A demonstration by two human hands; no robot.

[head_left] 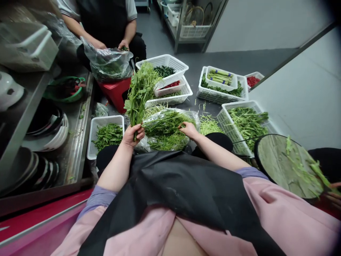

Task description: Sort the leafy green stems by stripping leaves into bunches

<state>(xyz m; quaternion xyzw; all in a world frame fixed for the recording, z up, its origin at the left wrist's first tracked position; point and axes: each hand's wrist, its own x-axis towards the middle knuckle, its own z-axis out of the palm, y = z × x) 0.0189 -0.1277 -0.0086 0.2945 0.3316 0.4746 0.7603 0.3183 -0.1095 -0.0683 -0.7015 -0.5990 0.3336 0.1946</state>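
In the head view my left hand point(134, 135) is closed round the lower stems of a bunch of leafy green shoots point(140, 90), held upright with the leaves on top. Below and to its right lies an open clear plastic bag point(195, 119) filled with loose thin green stems point(167, 124). My right hand point(190, 130) is at the right side of this pile, thumb and fingertips pinched together among the stems. Whether a stem is between those fingertips is too small to tell.
A white basket of cut greens point(109, 137) stands at left, another basket point(252, 122) at right. Stacked baskets point(183, 94) are ahead. Trimmed stems point(209, 124) lie on the floor. A co-worker point(103, 21) handles a plastic bag opposite; a round board point(282, 165) is at right.
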